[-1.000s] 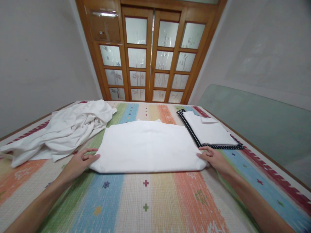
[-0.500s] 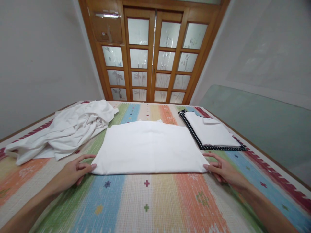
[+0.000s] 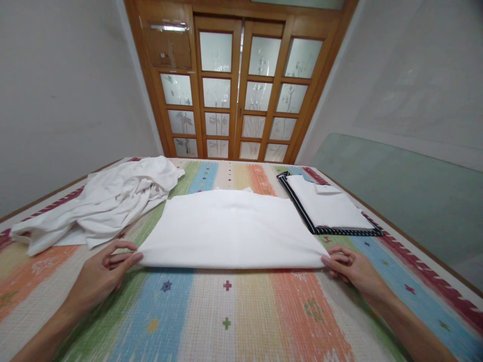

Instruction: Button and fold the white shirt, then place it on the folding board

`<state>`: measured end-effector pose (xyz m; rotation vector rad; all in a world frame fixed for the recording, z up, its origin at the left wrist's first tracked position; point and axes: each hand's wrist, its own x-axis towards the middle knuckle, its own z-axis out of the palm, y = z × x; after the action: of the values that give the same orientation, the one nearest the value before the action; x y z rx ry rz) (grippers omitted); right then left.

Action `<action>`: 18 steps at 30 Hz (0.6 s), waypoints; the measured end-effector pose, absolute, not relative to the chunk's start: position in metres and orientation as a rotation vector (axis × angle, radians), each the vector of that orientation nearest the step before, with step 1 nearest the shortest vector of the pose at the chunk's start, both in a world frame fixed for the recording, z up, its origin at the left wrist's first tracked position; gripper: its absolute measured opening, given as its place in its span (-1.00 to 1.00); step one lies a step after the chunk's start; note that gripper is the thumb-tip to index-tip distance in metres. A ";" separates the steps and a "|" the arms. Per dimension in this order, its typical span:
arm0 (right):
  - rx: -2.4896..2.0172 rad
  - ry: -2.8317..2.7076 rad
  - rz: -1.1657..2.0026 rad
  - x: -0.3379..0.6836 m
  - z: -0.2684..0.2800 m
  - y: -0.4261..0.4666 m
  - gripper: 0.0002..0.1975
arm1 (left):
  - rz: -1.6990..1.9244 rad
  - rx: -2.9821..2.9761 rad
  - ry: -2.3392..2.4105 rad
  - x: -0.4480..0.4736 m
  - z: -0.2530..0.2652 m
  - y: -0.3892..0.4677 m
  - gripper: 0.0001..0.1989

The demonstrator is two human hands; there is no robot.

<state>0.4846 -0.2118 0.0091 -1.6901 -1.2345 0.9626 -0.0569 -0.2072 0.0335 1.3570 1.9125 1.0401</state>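
Observation:
A folded white garment point(image 3: 234, 231), probably a shirt, lies flat in front of me with its straight folded edge toward me. My left hand point(image 3: 107, 266) pinches its near left corner between thumb and fingers. At the near right corner, my right hand point(image 3: 349, 266) grips the cloth the same way. Between the two hands the near edge is drawn taut, with small creases running in from the pinched corners. The far edge is slightly uneven, with a bit of fabric showing behind it.
A crumpled white garment point(image 3: 116, 196) lies on the left of the patterned striped cloth point(image 3: 211, 311). To the right are a folded white garment point(image 3: 332, 203) and a black one with white marks point(image 3: 307, 216) under it. Wooden glazed doors point(image 3: 237, 90) stand beyond.
Both hands have moved slightly outward, and the near corners of the white garment are now pulled farther apart. Its near edge looks a little raised and tighter.

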 end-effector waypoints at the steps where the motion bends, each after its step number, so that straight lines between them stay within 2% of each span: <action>1: -1.697 -1.221 0.953 0.484 0.009 -0.212 -0.45 | 1.058 1.355 1.932 -0.056 0.034 -0.209 -0.45; 11: -1.694 -1.192 0.979 0.490 0.002 -0.223 -0.44 | 1.069 1.343 1.923 -0.063 0.010 -0.224 -0.55; 15: -1.668 -1.175 1.017 0.491 0.000 -0.223 -0.42 | 1.028 1.310 1.825 -0.068 0.010 -0.221 -0.43; 18: -1.659 -1.136 1.087 0.489 0.000 -0.222 -0.33 | 0.943 1.245 1.776 -0.066 0.021 -0.217 -0.29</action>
<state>0.4889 -0.2216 0.0000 -1.6591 -1.1362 1.0875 -0.0661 -0.2171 0.0206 1.2451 1.7763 0.9431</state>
